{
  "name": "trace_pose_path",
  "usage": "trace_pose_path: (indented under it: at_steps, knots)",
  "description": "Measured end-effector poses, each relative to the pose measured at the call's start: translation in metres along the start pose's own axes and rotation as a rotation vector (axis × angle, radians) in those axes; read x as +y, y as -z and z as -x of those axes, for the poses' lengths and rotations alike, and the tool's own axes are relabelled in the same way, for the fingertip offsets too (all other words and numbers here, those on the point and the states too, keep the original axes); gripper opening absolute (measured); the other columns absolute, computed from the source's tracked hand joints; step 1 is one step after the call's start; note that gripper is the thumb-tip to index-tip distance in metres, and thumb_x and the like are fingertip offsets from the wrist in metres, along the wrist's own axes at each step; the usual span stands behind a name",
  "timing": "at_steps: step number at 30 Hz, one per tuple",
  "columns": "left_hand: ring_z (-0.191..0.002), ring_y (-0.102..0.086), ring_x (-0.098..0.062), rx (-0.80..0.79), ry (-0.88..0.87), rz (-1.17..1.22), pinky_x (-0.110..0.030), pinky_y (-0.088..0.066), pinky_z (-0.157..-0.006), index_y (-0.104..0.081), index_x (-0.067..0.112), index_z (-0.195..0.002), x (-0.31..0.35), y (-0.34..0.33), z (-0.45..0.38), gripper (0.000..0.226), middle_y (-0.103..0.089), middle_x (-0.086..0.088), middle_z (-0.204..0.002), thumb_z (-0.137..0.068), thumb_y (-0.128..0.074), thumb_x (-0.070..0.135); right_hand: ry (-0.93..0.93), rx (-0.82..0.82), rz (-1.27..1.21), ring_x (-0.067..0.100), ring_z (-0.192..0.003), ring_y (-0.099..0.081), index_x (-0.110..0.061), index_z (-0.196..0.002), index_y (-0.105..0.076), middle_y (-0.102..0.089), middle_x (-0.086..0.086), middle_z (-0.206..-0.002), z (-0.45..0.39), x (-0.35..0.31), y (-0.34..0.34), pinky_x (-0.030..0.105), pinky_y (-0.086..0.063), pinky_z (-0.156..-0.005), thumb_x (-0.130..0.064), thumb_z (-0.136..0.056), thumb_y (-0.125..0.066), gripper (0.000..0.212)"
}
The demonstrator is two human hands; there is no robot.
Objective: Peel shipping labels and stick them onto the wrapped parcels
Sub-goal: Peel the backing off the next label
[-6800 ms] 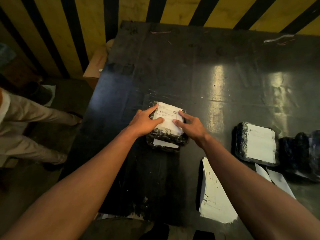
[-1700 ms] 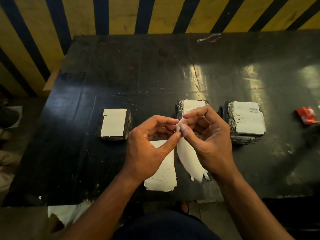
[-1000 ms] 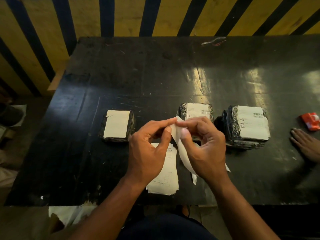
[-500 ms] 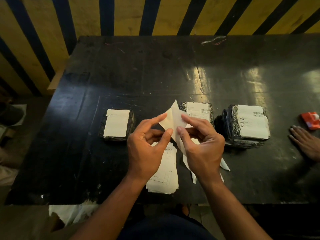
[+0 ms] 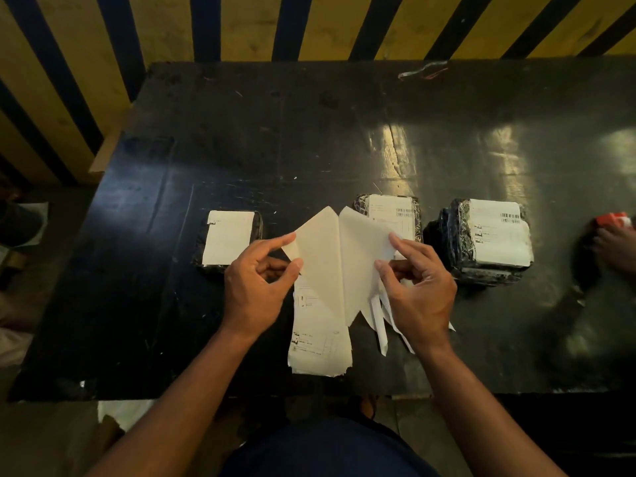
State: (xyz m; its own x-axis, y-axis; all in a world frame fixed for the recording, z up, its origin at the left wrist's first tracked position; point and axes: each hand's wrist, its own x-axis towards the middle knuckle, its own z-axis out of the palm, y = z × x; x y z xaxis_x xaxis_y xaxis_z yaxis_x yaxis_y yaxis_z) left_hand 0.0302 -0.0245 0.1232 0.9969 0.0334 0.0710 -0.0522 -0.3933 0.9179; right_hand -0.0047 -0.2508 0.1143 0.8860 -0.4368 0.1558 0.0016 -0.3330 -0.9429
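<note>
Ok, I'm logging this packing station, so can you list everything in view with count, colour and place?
Table: one, black, fills the middle.
Parcels: three, black wrap with white labels on top; left, middle, right.
Label and backing: one sheet being peeled apart, cream, held above the table.
Label stack: one, white, near table edge.
Backing scraps: a few, white, under the right hand.
Red packet: one, far right, under another person's hand.
Wall: yellow with black stripes, behind.
Left hand: fingers pinch the left flap.
Right hand: fingers pinch the right flap.
</note>
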Motion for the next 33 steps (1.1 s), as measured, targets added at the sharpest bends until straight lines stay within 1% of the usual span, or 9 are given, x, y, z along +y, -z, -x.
trace_pose_path:
  at_steps: [7,11,17,21,24,26,27,31,33]
  knots:
    - [-0.093,-0.071,-0.004,-0.003,0.076,-0.135,-0.009,-0.057,-0.075,-0.067,0.021,-0.13,-0.048,0.02,-0.002,0.044,-0.068,-0.006,-0.129,-0.088,-0.079,0.016,-0.064,0.048,0.182,-0.006,-0.082,-0.066,-0.013,-0.133,-0.069,-0.066,0.0,-0.122,0.0,0.051,0.023,0.004,-0.053,-0.075,-0.007,-0.086,-0.082,0.049]
    - [-0.093,-0.069,-0.002,0.023,0.114,-0.175,-0.007,-0.056,-0.074,-0.068,0.02,-0.13,-0.062,0.033,-0.006,0.044,-0.069,-0.005,-0.128,-0.088,-0.079,0.012,-0.078,0.118,0.285,-0.018,-0.087,-0.061,-0.012,-0.132,-0.069,-0.066,0.003,-0.123,-0.004,0.067,0.044,-0.004,-0.045,-0.074,-0.005,-0.087,-0.079,0.047]
    - [-0.095,-0.072,-0.009,-0.017,0.119,-0.178,-0.009,-0.057,-0.074,-0.068,0.02,-0.13,-0.066,0.022,-0.002,0.044,-0.069,-0.006,-0.127,-0.088,-0.079,0.011,-0.002,0.061,0.357,0.005,-0.081,-0.065,-0.015,-0.132,-0.069,-0.064,-0.004,-0.117,-0.002,0.089,0.051,0.006,-0.052,-0.078,-0.004,-0.088,-0.077,0.046]
    - [-0.09,-0.072,-0.006,-0.044,0.125,-0.162,-0.009,-0.057,-0.075,-0.068,0.021,-0.131,-0.063,0.004,0.006,0.045,-0.07,-0.003,-0.124,-0.088,-0.079,0.009,-0.013,-0.055,0.433,0.005,-0.077,-0.064,-0.013,-0.129,-0.071,-0.065,-0.005,-0.118,0.007,0.116,0.036,0.005,-0.051,-0.074,-0.002,-0.088,-0.075,0.043]
    - [-0.091,-0.073,-0.006,-0.074,0.138,-0.141,-0.018,-0.061,-0.077,-0.068,0.023,-0.133,-0.063,-0.005,0.011,0.047,-0.07,-0.001,-0.124,-0.089,-0.079,0.011,-0.043,-0.163,0.502,0.004,-0.075,-0.064,-0.016,-0.125,-0.072,-0.067,-0.004,-0.122,0.014,0.137,0.022,0.019,-0.058,-0.072,-0.005,-0.089,-0.074,0.038]
    - [-0.093,-0.072,-0.006,-0.091,0.159,-0.134,-0.023,-0.063,-0.077,-0.067,0.023,-0.135,-0.062,-0.012,0.013,0.049,-0.069,0.002,-0.123,-0.089,-0.079,0.012,-0.087,-0.225,0.537,0.006,-0.076,-0.065,-0.017,-0.125,-0.073,-0.068,-0.003,-0.123,0.018,0.149,0.015,0.014,-0.054,-0.07,-0.007,-0.089,-0.075,0.037]
    - [-0.094,-0.073,-0.006,-0.095,0.163,-0.13,-0.025,-0.064,-0.077,-0.066,0.024,-0.136,-0.062,-0.015,0.014,0.05,-0.068,0.004,-0.122,-0.089,-0.079,0.012,-0.116,-0.251,0.548,0.008,-0.078,-0.066,-0.016,-0.125,-0.073,-0.068,-0.001,-0.124,0.02,0.153,0.012,0.014,-0.054,-0.072,-0.008,-0.09,-0.075,0.036]
    - [-0.094,-0.072,-0.007,-0.106,0.164,-0.101,-0.024,-0.064,-0.077,-0.065,0.025,-0.138,-0.055,-0.027,0.014,0.052,-0.066,0.005,-0.123,-0.09,-0.078,0.012,-0.178,-0.321,0.547,0.015,-0.097,-0.067,-0.014,-0.123,-0.074,-0.064,0.002,-0.128,0.022,0.16,0.005,0.034,-0.062,-0.089,-0.008,-0.089,-0.076,0.035]
    - [-0.094,-0.072,-0.006,-0.105,0.162,-0.088,-0.022,-0.063,-0.076,-0.064,0.025,-0.139,-0.05,-0.032,0.013,0.052,-0.066,0.006,-0.123,-0.09,-0.078,0.013,-0.184,-0.313,0.574,0.02,-0.115,-0.063,-0.017,-0.121,-0.075,-0.059,0.004,-0.136,0.022,0.157,0.005,0.03,-0.056,-0.095,-0.011,-0.088,-0.078,0.034]
